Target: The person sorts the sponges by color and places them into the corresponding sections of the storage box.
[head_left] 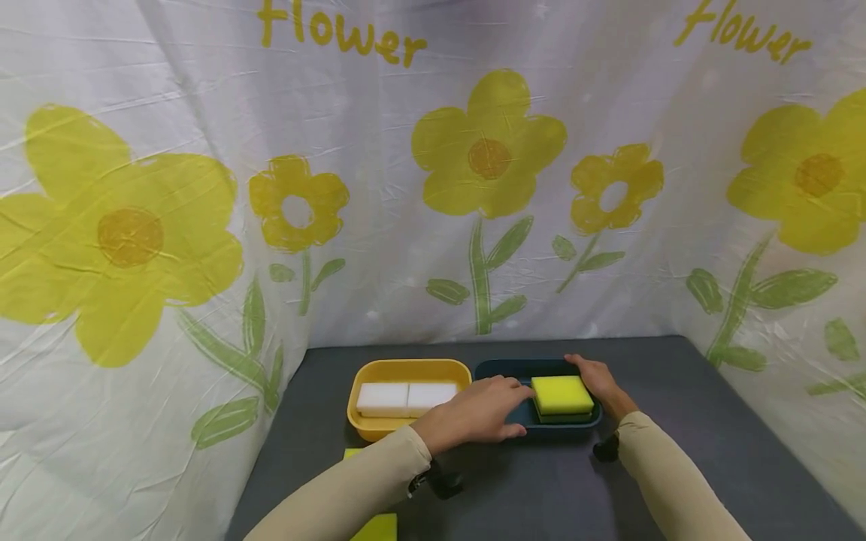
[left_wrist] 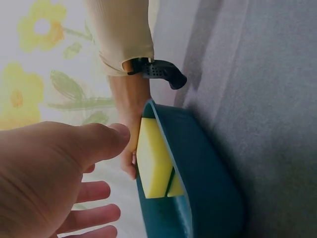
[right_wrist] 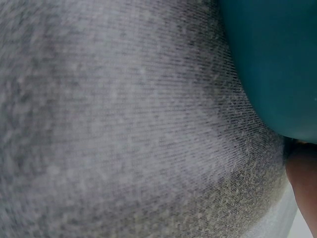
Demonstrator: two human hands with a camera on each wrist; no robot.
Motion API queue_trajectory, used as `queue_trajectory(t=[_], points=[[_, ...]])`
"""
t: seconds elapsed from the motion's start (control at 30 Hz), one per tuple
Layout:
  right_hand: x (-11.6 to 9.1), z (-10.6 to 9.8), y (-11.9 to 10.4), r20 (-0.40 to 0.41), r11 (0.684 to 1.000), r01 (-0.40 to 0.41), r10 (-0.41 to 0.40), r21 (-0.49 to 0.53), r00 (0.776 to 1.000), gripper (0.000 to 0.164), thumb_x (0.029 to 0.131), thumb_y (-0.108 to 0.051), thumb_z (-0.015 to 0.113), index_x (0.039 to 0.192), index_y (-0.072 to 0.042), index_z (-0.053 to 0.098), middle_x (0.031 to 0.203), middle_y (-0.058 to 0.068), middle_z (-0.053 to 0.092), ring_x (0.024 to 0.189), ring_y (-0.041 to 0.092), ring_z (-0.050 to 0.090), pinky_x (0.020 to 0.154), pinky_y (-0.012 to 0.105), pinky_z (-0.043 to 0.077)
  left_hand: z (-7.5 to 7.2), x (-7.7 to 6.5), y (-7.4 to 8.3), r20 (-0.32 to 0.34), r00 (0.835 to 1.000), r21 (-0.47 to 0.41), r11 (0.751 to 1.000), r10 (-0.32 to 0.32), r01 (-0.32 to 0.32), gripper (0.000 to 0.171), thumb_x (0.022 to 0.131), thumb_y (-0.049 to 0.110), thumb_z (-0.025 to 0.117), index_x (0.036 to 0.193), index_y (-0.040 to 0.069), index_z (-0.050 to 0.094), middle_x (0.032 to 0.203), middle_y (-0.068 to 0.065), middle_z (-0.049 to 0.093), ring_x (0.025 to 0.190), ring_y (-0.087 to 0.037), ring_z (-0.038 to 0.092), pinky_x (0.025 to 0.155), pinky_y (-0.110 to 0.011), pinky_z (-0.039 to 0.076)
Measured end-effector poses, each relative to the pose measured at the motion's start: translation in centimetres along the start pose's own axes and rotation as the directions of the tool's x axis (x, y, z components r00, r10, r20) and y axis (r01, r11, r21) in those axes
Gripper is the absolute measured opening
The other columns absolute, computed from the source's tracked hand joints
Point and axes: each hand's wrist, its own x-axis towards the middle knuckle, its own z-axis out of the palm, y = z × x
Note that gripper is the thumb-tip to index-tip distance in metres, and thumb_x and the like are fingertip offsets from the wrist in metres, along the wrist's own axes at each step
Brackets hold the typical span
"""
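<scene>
My left hand (head_left: 482, 409) hovers over the left part of a dark teal tray (head_left: 561, 427), fingers spread and nothing between them. In the left wrist view its thumb (left_wrist: 106, 141) points toward a yellow sponge (left_wrist: 152, 158) in that tray. This sponge, with a dark green scouring layer, lies on another at the tray's right side. My right hand (head_left: 601, 383) rests against the tray's right end, fingertips at the far corner. The right wrist view shows mostly grey cloth, the tray's rounded wall (right_wrist: 277, 69) and a bit of skin at the edge.
Left of the teal tray stands a yellow tray (head_left: 409, 367) with two white sponge blocks (head_left: 383, 398). More yellow sponges (head_left: 379, 528) lie on the grey table (head_left: 528, 496) near the left sleeve, partly covered by it. A flower-print curtain (head_left: 386, 263) hangs behind and at both sides.
</scene>
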Motion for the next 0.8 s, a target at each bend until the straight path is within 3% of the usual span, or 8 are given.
queue_trajectory(t=[0.4, 0.57, 0.8], points=[[0.5, -0.3, 0.7, 0.039, 0.997, 0.054, -0.052, -0.051, 0.998, 0.065, 0.121, -0.04, 0.023, 0.168, 0.003, 0.036, 0.178, 0.032, 0.018, 0.164, 0.055, 0.014, 0.132, 0.069, 0.017, -0.4, -5.2, -1.5, 0.066, 0.995, 0.108, 0.991, 0.077, -0.084, 0.059, 0.099, 0.049, 0.082, 0.149, 0.021, 0.067, 0.132, 0.003, 0.074, 0.109, -0.008, 0.072, 0.088, -0.023, 0.06], [0.5, -0.5, 0.6, 0.038, 0.997, 0.061, -0.059, -0.05, 0.998, 0.066, 0.121, -0.041, 0.023, 0.167, 0.005, 0.036, 0.177, 0.034, 0.017, 0.164, 0.055, 0.014, 0.132, 0.07, 0.017, -0.5, -7.4, -2.3, 0.069, 0.995, 0.1, 0.992, 0.074, -0.081, 0.056, 0.097, 0.048, 0.084, 0.144, 0.021, 0.069, 0.121, 0.005, 0.074, 0.101, -0.006, 0.069, 0.087, -0.022, 0.058], [0.5, -0.4, 0.4, 0.041, 0.997, 0.058, -0.056, -0.059, 0.998, 0.065, 0.121, -0.04, 0.024, 0.168, 0.004, 0.036, 0.178, 0.033, 0.017, 0.164, 0.055, 0.014, 0.132, 0.07, 0.017, -1.0, -9.8, -2.8, 0.077, 0.994, 0.055, 0.995, 0.078, -0.082, 0.054, 0.095, 0.045, 0.087, 0.14, 0.019, 0.071, 0.123, 0.004, 0.074, 0.104, -0.008, 0.07, 0.092, -0.024, 0.059]])
